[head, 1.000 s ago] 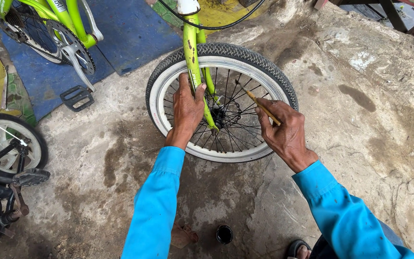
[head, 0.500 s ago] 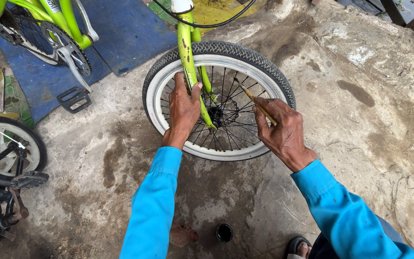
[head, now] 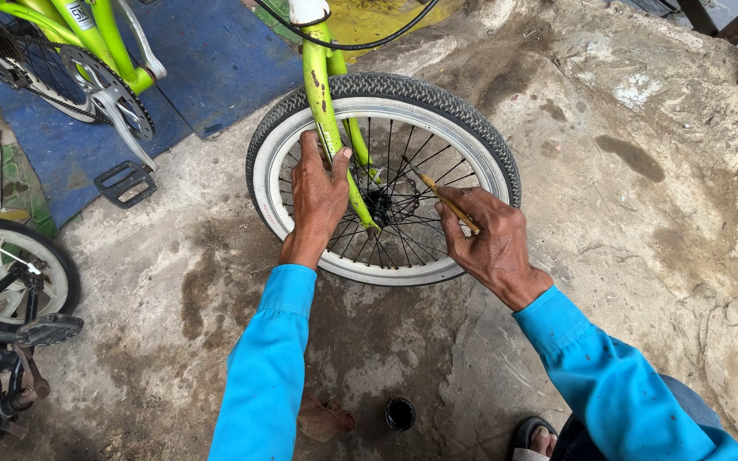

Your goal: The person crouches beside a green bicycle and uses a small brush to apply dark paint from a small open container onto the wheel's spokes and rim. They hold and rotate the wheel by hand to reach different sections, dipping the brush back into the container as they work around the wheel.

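The left hand (head: 318, 195) is wrapped around the green fork (head: 328, 128) of the wheel (head: 383, 175); a thin brush (head: 448, 202) is gripped by the right hand (head: 489, 243) near the hub (head: 378, 206).

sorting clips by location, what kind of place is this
Probably an informal bicycle repair spot, outdoors or on a rough concrete floor: a green bicycle's front wheel is being worked on, and another bike stands close by.

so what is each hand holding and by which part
The right hand pinches a thin brush by its handle's rear end, tip among the spokes. The left hand grips the green fork leg midway down.
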The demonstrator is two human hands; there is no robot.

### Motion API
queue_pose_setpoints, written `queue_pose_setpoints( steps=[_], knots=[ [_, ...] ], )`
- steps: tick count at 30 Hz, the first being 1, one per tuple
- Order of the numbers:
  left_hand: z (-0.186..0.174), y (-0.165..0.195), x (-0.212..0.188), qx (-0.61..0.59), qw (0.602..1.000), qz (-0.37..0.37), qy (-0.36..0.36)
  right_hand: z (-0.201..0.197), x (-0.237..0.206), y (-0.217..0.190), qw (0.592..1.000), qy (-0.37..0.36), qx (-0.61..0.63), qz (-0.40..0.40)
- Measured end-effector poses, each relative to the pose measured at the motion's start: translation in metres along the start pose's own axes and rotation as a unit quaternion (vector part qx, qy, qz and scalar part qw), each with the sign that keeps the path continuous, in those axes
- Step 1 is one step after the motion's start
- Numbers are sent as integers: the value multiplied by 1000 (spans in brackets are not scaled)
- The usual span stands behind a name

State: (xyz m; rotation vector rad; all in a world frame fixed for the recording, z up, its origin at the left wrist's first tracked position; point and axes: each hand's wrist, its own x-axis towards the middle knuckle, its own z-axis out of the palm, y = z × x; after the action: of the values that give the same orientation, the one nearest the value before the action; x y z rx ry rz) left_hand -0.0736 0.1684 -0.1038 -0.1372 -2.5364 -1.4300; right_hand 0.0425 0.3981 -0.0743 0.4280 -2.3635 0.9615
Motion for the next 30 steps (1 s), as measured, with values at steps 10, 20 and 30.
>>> queue_pose_setpoints(
  steps=[10,20,30],
  knots=[
    [-4,2,-3,18,1000,-21,-5,11,3,-4,999,36,16,-17],
    [-9,-7,-4,18,1000,5,6,12,2,-6,999,24,29,-6],
    [-48,-3,-14,73,997,9,2,20,12,-8,999,17,38,-9]
  ],
)
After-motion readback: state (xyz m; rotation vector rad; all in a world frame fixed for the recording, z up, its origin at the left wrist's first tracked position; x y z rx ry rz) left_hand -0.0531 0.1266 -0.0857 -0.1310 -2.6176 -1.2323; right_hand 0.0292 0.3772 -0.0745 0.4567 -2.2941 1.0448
